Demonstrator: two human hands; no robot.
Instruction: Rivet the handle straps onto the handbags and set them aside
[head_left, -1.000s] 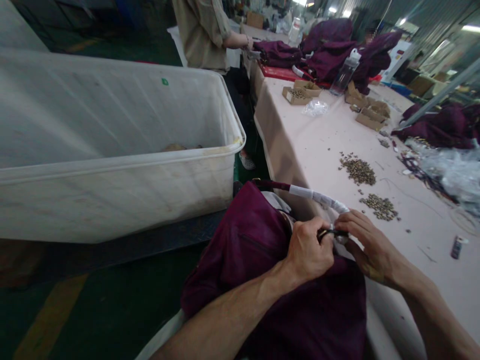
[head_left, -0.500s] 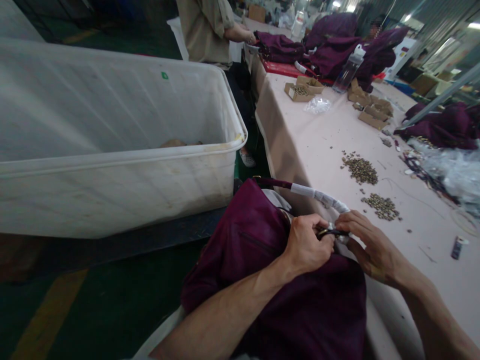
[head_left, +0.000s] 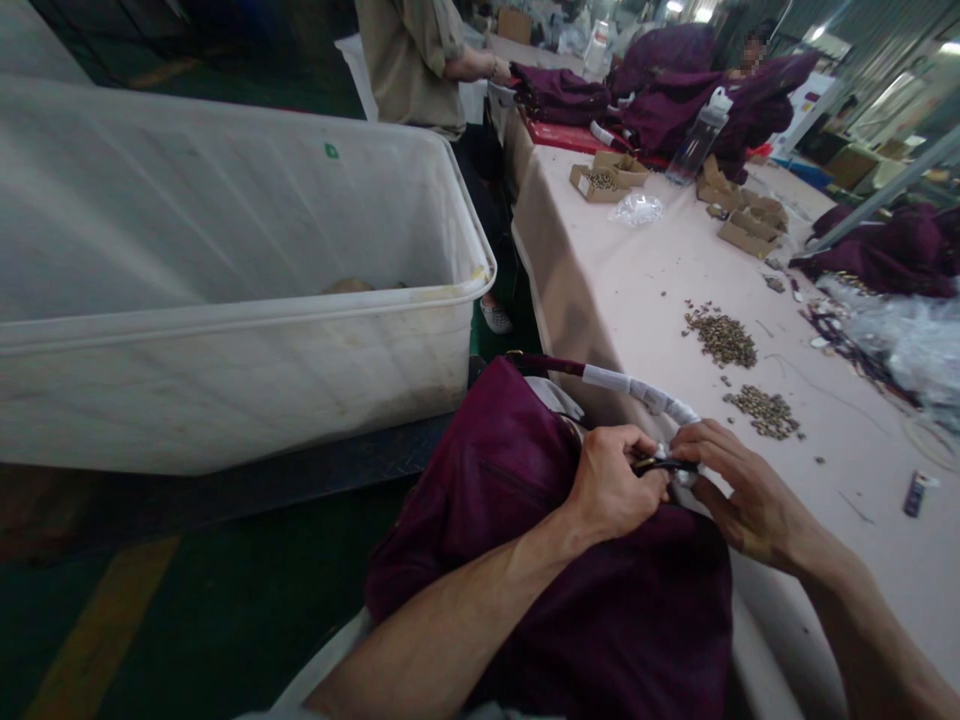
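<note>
Left hand [head_left: 616, 487] and right hand [head_left: 739, 490], nearly closed, pinch a dark piece [head_left: 663, 464] over the near bag [head_left: 491, 455]; fine handwork apparently needs steadiness.

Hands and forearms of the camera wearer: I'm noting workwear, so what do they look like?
The left hand and right hand are bare, without gloves. The forearms show no sleeves, and neither wrist shows a watch or bracelet. Some fingers are hidden, so rings can't be ruled out.

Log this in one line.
left hand: gripping dark piece; right hand: at its other end; purple bag: beneath left hand; brassy bits: on table
</note>
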